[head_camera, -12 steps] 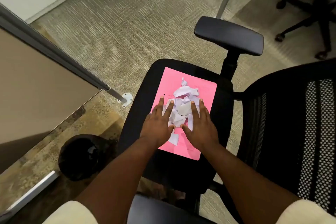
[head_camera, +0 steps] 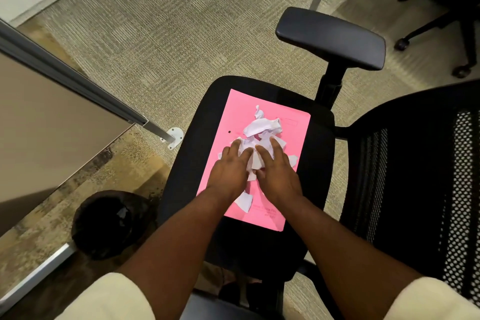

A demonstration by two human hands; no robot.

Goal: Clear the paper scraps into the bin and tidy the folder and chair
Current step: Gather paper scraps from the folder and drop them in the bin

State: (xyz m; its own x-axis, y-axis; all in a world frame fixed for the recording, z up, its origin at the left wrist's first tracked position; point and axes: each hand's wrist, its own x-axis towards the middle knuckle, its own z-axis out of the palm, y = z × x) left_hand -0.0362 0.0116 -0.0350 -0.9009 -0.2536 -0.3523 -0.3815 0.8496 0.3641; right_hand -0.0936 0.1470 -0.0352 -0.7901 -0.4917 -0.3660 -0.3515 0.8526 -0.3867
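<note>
Pressing palm-down side by side, the left hand [head_camera: 230, 173] and right hand [head_camera: 279, 174] cup a heap of torn white paper scraps [head_camera: 262, 128] between their loosely curled fingers, gathering rather than clenching. More scraps lie just beyond the fingertips, and one loose piece [head_camera: 245, 201] sits beneath the left wrist. Under the hands lies a flat pink card folder [head_camera: 293, 138], resting on the black padded seat of an office chair [head_camera: 315, 163]. Left of the left forearm, on the floor beside the seat, stands a round black bin [head_camera: 109, 223].
</note>
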